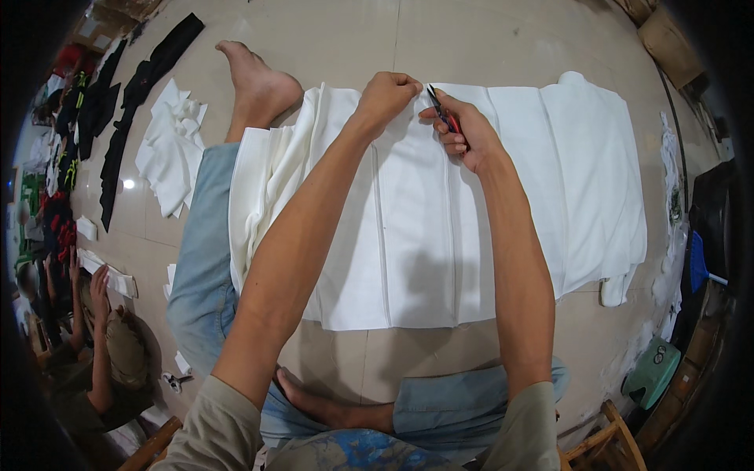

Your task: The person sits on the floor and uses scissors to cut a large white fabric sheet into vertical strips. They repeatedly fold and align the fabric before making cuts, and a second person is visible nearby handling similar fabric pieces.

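Long white cloth [412, 267] with several parallel seams lies spread on the floor in front of me. At its far edge my left hand [389, 96] is closed, thumb and fingertips pinched together on the cloth's edge; any thread between them is too small to see. Just to the right, my right hand [471, 132] grips small scissors [441, 108] with dark blades and red on the handle. Their tips point away from me, close to the cloth's edge and to the left fingertips. Loose folds bunch up at the cloth's left end, and overlapping layers lie at its right.
A crumpled white cloth [173, 149] and black fabric strips [149, 74] lie on the left. Another person's hand [100, 286] is near a white folded piece [118, 281], with other scissors [175, 382] lower down. A green plastic stool [653, 370] stands at right.
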A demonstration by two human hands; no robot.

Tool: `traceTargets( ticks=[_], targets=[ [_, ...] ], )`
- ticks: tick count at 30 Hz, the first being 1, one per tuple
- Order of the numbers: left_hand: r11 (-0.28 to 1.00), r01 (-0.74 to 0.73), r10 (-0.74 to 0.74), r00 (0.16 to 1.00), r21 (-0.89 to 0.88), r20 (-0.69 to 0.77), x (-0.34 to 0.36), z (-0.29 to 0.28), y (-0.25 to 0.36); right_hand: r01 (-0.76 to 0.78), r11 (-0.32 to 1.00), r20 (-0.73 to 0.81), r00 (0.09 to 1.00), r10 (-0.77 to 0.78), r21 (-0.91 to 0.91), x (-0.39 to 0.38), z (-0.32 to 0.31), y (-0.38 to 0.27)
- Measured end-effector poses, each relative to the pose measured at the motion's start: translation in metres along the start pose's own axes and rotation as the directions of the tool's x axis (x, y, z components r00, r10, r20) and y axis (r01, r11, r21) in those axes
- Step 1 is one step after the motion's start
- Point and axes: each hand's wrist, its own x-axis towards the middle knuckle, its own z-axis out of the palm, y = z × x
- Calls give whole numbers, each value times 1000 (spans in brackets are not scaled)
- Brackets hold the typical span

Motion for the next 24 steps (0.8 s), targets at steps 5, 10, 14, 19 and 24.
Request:
traceTargets(
  ticks=[5, 10, 14, 19, 24],
  targets=[
    [999, -49, 49, 999, -10, -20, -3, 5, -1, -8, 999, -25, 1000, 9, 46, 3, 0, 1],
    [998, -63, 63, 998, 7, -8, -8, 4, 1, -8, 1000, -30, 1000, 8, 11, 2, 2, -2],
    [997, -74, 74, 997, -8, -12, -9, 4, 0, -20, 1000, -29, 999, 20, 13, 3, 2, -2],
    [996, -85, 85, 996, 30, 2, -10, 4, -1, -10, 1000, -30, 1000, 10, 3, 4, 2, -1],
    [983, -150, 151, 988, 102, -8, -10, 4, -6, -10, 1000, -34, 999, 10, 6, 4, 3, -3]
  ],
)
